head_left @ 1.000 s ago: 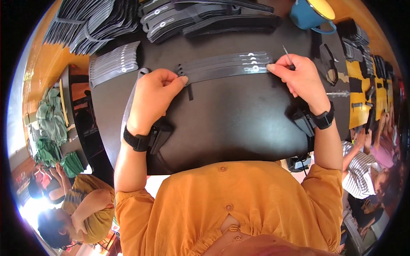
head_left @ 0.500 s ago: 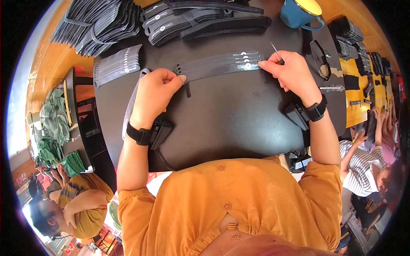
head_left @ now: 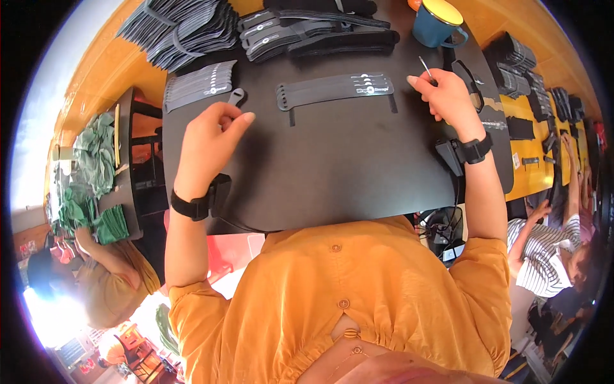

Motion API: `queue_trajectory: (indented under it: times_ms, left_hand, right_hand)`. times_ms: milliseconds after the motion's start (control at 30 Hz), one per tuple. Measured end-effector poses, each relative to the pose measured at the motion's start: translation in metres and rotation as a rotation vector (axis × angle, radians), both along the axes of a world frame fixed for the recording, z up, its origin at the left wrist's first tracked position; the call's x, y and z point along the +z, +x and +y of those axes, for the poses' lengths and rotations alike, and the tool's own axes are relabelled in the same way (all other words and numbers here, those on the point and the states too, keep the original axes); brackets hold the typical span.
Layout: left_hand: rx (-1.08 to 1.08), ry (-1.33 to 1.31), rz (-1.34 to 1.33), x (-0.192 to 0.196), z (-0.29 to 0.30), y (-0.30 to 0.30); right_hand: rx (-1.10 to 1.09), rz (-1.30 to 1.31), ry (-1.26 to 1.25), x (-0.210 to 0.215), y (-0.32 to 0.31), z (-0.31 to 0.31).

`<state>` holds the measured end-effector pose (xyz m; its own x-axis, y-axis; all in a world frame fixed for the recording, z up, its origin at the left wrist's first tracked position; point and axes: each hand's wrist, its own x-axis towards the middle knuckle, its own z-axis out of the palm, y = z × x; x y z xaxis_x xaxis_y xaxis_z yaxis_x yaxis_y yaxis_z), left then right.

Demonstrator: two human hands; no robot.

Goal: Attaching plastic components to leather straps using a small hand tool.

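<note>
My left hand (head_left: 210,144) hovers over the left side of the black table, thumb apart from its curled fingers and nothing visible in its grasp. Just beyond it shows the rounded, holed end of a grey strap (head_left: 236,97); my hand and arm hide the rest. My right hand (head_left: 448,99) grips a thin pointed metal tool (head_left: 425,64), its tip sticking up past the fingers; the exact kind is unclear. Between the hands lies a layered set of grey straps (head_left: 326,93), their edges staggered, holes at the left end and white print at the right. Neither hand touches this set.
Fanned grey straps (head_left: 199,88) lie at the left, bundled straps (head_left: 185,38) behind them. More strap bundles (head_left: 313,35) sit at the back, beside a blue mug (head_left: 435,27). Two short dark strips (head_left: 291,118) mark the table. Other people work at both sides.
Both hands have come off the layered straps: my left hand moved left toward the single strap, my right hand drew away to the right with the tool. The whole view has shifted slightly.
</note>
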<state>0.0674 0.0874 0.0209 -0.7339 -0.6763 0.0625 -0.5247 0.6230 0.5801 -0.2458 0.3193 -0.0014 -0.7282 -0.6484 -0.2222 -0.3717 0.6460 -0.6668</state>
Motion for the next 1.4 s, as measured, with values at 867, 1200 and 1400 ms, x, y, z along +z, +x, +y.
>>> queue_trajectory:
  times_ms: [867, 1200, 1400]
  left_hand:
    - [-0.43, 1.07, 0.545, 0.016, 0.063, -0.022]
    - [-0.63, 1.344, 0.544, -0.001, 0.031, -0.035]
    - [-0.453, 1.369, 0.786, -0.016, 0.017, -0.034]
  right_hand:
    - [0.41, -0.751, -0.732, 0.046, 0.111, -0.069]
    - [0.27, -0.625, -0.746, 0.032, 0.1, -0.067]
    - [0.327, -0.488, -0.574, 0.025, 0.117, -0.053]
